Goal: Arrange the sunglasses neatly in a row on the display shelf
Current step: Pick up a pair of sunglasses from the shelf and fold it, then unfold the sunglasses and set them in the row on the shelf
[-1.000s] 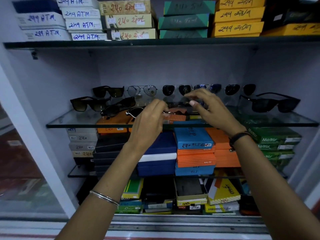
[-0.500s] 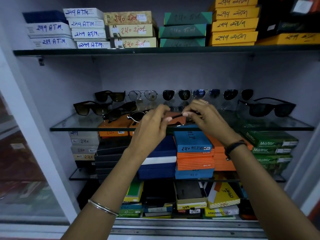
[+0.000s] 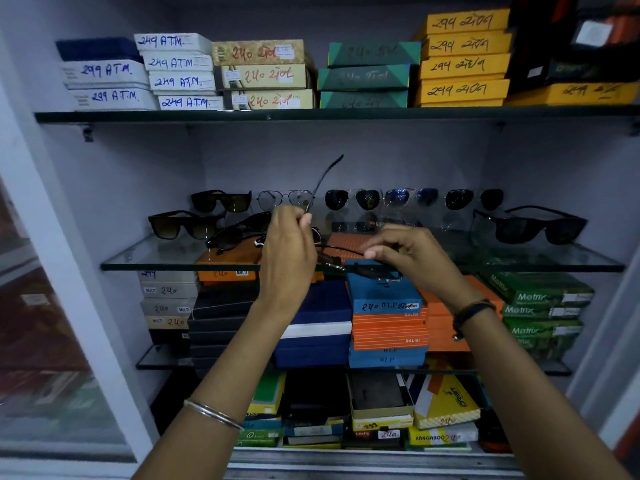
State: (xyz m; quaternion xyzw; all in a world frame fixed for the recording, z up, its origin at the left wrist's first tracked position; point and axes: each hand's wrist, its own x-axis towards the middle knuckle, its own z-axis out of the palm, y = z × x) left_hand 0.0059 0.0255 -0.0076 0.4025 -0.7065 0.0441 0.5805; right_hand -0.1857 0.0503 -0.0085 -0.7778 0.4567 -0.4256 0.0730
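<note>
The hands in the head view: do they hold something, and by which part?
Both hold one pair of sunglasses. The left hand pinches near the hinge of the raised temple arm; the right hand pinches the other arm.

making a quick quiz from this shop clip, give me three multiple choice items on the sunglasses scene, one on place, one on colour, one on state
1. Where is the black thick-framed pair of sunglasses with its arms open?
A. right end of the glass display shelf
B. top shelf
C. bottom shelf

2. What colour are the four stacked boxes at the upper right?
A. white
B. yellow
C. blue

3. What are the hands doing?
A. hanging empty
B. holding a box
C. holding a thin-framed pair of sunglasses

Answers: 1 A, it rests on the glass at the right. 2 B, all four are yellow. 3 C, the left hand and right hand grip it, one arm pointing up.
</note>
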